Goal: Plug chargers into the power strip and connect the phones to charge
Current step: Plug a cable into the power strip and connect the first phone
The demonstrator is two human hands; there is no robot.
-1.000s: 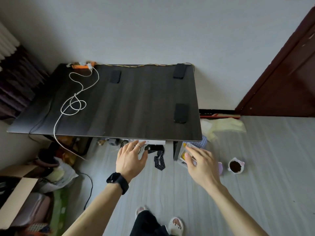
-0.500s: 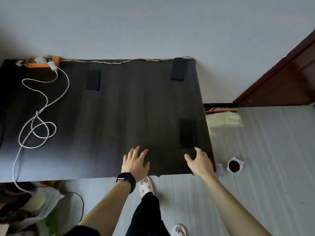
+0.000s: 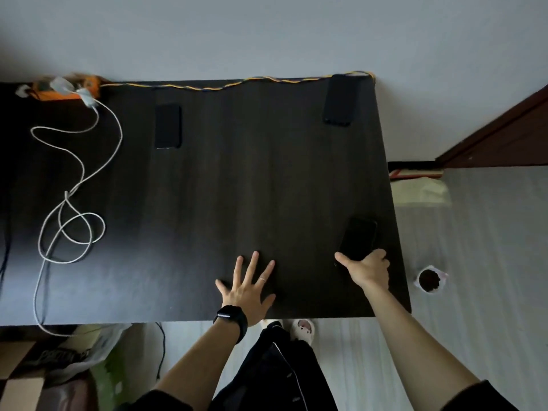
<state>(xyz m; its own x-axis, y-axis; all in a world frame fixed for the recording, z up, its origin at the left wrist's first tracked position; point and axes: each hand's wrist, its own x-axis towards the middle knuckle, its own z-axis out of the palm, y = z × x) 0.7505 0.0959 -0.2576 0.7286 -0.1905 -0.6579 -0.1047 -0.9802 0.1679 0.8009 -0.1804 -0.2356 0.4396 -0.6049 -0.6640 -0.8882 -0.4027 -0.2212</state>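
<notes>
Three black phones lie on a dark table (image 3: 225,188). My right hand (image 3: 367,266) grips the near-right phone (image 3: 357,237), which is turned askew. A second phone (image 3: 339,99) sits at the far right corner, a third phone (image 3: 167,126) at the far middle-left. An orange power strip (image 3: 63,90) lies at the far left edge with a white charger (image 3: 86,96) plugged in; its white cable (image 3: 74,221) loops down the table's left side and over the front edge. My left hand (image 3: 247,292) rests flat on the table, fingers spread, holding nothing.
A yellow-blue braided cord (image 3: 252,81) runs along the table's far edge by the wall. On the floor to the right are a small cup with dark contents (image 3: 430,280) and a yellowish cloth (image 3: 421,191). Boxes and bags (image 3: 59,366) sit at lower left. A brown door (image 3: 504,134) is at right.
I have stepped closer, so the table fills the view. My right hand reached forward and closed on the near-right phone, turning it. My left hand has come to rest flat on the table.
</notes>
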